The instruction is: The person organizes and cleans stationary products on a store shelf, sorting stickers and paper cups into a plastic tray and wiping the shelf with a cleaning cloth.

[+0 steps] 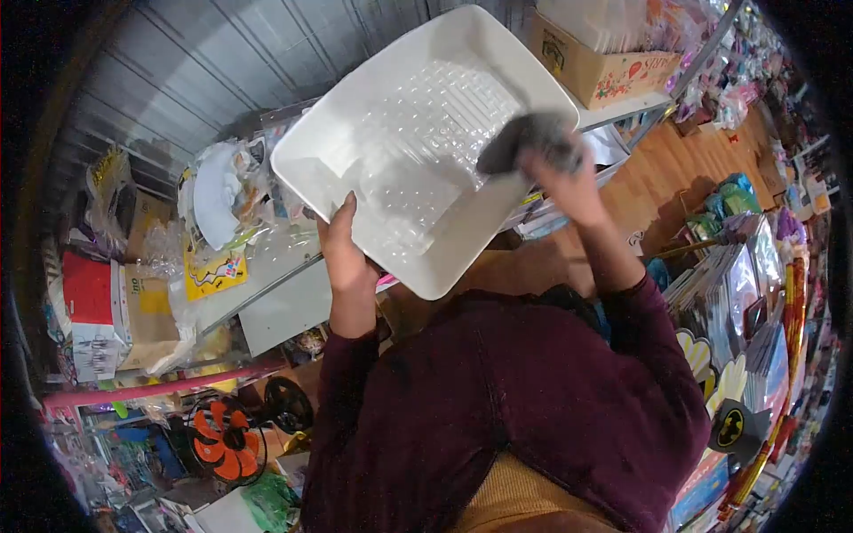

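Observation:
A white plastic tray [382, 102] with a raised grid pattern on its floor is held up tilted in front of me. My left hand [345, 253] grips its near left side, thumb over the rim and the other fingers hidden beneath. Over the tray's right side is my right hand [569, 182], smeared by motion and closed on a dark grey cloth [515, 147]. The cloth overlaps the inner right wall of the tray in this view.
A grey shelf [258, 298] runs behind the tray, carrying plastic-wrapped goods and a red box [87, 289]. A cardboard box [609, 75] stands at upper right. An orange-bladed fan [227, 438] is at lower left. Packed stacks of wrapped items [724, 289] line the right.

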{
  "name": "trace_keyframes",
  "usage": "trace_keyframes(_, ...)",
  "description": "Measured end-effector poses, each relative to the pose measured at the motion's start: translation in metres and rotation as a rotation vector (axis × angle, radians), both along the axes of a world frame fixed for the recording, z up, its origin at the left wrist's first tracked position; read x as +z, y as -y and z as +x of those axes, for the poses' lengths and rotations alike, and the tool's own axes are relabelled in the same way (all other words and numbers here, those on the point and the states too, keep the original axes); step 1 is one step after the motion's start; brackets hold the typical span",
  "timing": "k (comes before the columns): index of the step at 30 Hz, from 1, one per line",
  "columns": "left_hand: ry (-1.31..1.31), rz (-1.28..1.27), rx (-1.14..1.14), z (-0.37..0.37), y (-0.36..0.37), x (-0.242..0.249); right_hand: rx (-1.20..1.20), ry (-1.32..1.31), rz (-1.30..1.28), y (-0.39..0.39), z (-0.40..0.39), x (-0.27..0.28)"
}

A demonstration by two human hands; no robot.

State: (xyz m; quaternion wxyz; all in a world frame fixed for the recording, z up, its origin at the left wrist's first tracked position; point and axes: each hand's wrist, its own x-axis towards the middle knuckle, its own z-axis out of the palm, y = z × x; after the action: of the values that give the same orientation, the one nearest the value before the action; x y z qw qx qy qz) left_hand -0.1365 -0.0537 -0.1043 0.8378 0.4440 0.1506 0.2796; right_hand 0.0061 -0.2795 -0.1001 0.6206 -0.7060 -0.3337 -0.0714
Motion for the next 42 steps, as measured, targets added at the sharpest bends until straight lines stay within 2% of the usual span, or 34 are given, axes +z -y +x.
trace_keyframes(1,0.006,-0.003,0.0,-0.001,0.001,-0.003,-0.082,-0.181,0.218,-0.007,0.006,0.022)
trace_keyframes(3,0.014,-0.006,-0.01,-0.002,0.005,-0.009,-0.105,0.046,0.27,-0.006,0.051,0.03)
trace_keyframes(4,-0.038,0.012,0.041,-0.004,0.008,-0.012,-0.113,0.045,0.27,-0.009,0.064,0.029)
trace_keyframes(6,-0.092,0.027,0.092,-0.008,0.013,-0.019,-0.303,0.38,-0.145,-0.018,0.08,0.021)
trace_keyframes(7,-0.084,0.048,0.107,-0.012,0.015,-0.024,-0.291,0.442,-0.371,-0.024,0.079,0.015)
trace_keyframes(8,-0.077,0.069,0.124,-0.016,0.016,-0.03,-0.314,0.483,-0.456,-0.035,0.085,-0.01)
trace_keyframes(9,-0.081,0.065,0.128,-0.02,0.017,-0.037,-0.282,0.414,-0.525,-0.046,0.077,-0.019)
trace_keyframes(11,-0.142,0.419,0.132,-0.026,0.017,-0.055,-0.241,0.345,-0.598,-0.064,0.055,-0.025)
trace_keyframes(13,-0.121,0.48,0.11,-0.03,0.012,-0.074,-0.147,0.418,-0.674,-0.074,0.033,-0.024)
trace_keyframes(15,-0.107,0.555,0.065,-0.034,0.011,-0.081,0.036,0.533,-0.625,-0.076,-0.004,-0.021)
trace_keyframes(18,-0.206,0.818,0.262,-0.03,0.016,-0.083,0.248,0.646,-0.57,-0.066,-0.056,-0.035)
trace_keyframes(19,-0.122,0.61,0.262,-0.024,0.02,-0.076,0.355,0.682,-0.555,-0.061,-0.067,-0.042)
trace_keyframes(20,-0.042,0.402,0.261,-0.017,0.029,-0.056,0.346,0.676,-0.558,-0.057,-0.071,-0.047)
trace_keyframes(22,-0.039,0.342,0.251,-0.015,0.04,-0.045,0.397,0.665,-0.459,-0.046,-0.074,-0.058)
trace_keyframes(23,-0.039,0.277,0.25,-0.015,0.043,-0.044,0.329,0.654,-0.519,-0.042,-0.068,-0.066)
trace_keyframes(24,-0.044,0.277,0.242,-0.015,0.042,-0.051,0.312,0.632,-0.589,-0.033,-0.062,-0.049)
trace_keyframes(26,-0.052,1.027,0.334,-0.017,0.028,-0.073,0.114,0.611,-0.657,-0.022,-0.036,-0.051)
trace_keyframes(27,-0.058,1.567,0.488,-0.023,0.017,-0.077,-0.036,0.654,-0.571,-0.014,-0.01,-0.06)
trace_keyframes(28,-0.052,1.567,0.482,-0.024,0.016,-0.074,-0.183,0.699,-0.483,-0.003,0.021,-0.069)
trace_keyframes(30,-0.056,0.757,0.197,-0.025,0.016,-0.066,-0.345,0.556,-0.689,0.023,0.08,-0.067)
trace_keyframes(32,-0.054,0.706,0.206,-0.023,0.021,-0.067,-0.377,0.582,-0.661,0.021,0.09,-0.064)
trace_keyframes(34,0.009,1.615,0.486,-0.019,0.028,-0.057,-0.4,0.631,-0.651,0.01,0.085,-0.064)
trace_keyframes(36,0.018,1.668,0.529,-0.016,0.029,-0.048,-0.38,0.719,-0.489,-0.013,0.056,-0.075)
trace_keyframes(37,0.02,1.716,0.578,-0.013,0.031,-0.045,-0.223,0.646,-0.5,-0.02,0.033,-0.073)
trace_keyframes(38,0.018,1.713,0.58,-0.009,0.033,-0.045,-0.106,0.532,-0.471,-0.026,-0.001,-0.063)
trace_keyframes(39,0.077,1.216,0.436,-0.003,0.035,-0.046,0.11,0.562,-0.421,-0.03,-0.022,-0.059)
trace_keyframes(40,0.121,0.721,0.285,0.0,0.038,-0.047,0.305,0.459,-0.392,-0.03,-0.05,-0.051)
trace_keyframes(41,0.114,0.724,0.276,0.0,0.046,-0.038,0.471,0.516,-0.329,-0.036,-0.066,-0.06)
trace_keyframes(42,0.127,0.495,0.227,0.002,0.056,-0.022,0.459,0.48,-0.388,-0.035,-0.08,-0.054)
